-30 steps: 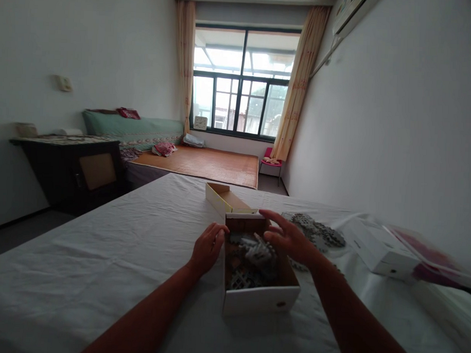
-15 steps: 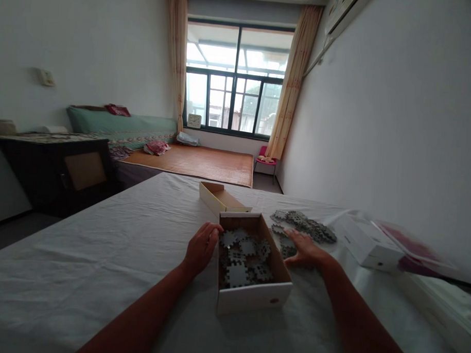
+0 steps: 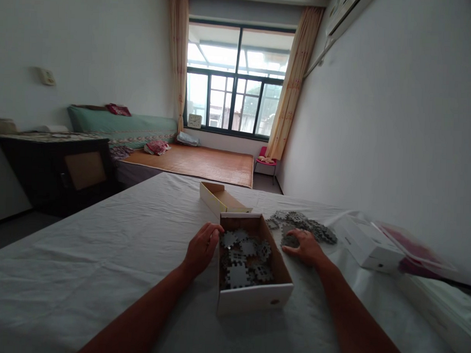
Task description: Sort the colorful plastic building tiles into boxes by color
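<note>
A white cardboard box [image 3: 250, 299] with a brown inside stands on the sheet in front of me. Several grey interlocking puzzle pieces [image 3: 237, 274], toothed at the edges, lie loosely in it. My left hand [image 3: 202, 247] grips the box's left wall, its fingertips at the rim. To the right of the box, my right hand [image 3: 304, 246] rests low with thumb and fingers apart around grey pieces [image 3: 288, 239] on the sheet. Just beyond it is a pile of similar pieces [image 3: 311, 225]. Whether the fingers press on any piece is hard to see.
Behind the box lies its open lid or tray [image 3: 223, 197], pale yellow at the edge. A white box [image 3: 368, 243] and a clear container [image 3: 414, 244] with something dark red stand to the right. The white sheet [image 3: 102, 244] is wrinkled.
My right hand has shifted slightly away from me, its fingers more curled, and the loose pieces near it sit closer to the pile. My left hand and the box stay almost still.
</note>
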A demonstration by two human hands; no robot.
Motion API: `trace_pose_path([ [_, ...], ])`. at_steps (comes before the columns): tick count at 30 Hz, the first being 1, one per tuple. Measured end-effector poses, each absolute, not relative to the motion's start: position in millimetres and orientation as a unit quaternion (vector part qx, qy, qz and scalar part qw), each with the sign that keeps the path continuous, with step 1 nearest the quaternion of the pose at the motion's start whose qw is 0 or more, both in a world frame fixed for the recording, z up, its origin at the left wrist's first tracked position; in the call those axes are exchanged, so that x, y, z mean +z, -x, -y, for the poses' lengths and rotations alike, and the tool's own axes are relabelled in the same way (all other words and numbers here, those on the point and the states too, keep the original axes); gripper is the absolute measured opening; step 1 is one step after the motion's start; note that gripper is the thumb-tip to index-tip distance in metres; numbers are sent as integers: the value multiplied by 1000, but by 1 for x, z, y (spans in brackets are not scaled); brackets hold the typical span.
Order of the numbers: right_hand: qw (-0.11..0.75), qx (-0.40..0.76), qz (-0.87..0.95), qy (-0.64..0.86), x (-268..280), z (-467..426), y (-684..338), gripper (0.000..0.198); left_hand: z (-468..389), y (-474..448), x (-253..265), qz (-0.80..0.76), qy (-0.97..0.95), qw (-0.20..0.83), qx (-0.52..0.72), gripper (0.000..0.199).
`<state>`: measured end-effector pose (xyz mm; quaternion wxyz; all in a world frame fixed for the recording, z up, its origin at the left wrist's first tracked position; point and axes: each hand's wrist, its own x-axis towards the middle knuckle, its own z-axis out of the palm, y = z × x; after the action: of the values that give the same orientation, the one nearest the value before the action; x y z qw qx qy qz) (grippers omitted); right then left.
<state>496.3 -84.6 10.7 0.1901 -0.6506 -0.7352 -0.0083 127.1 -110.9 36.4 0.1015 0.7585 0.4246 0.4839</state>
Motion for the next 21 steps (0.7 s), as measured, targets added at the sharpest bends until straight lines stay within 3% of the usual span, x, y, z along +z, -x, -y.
trace_pose_path([
  [8,245,2,742,623,12,83,-491,47,111,-127,37,-427,-758,102,482,27],
  [15,223,-16,726,651,24,90,-481,19,110,-127,36,-426,-758,102,484,27],
  [21,340,-17,644,686,24,87,-503,23,110,-126,36,-427,-764,104,472,28],
])
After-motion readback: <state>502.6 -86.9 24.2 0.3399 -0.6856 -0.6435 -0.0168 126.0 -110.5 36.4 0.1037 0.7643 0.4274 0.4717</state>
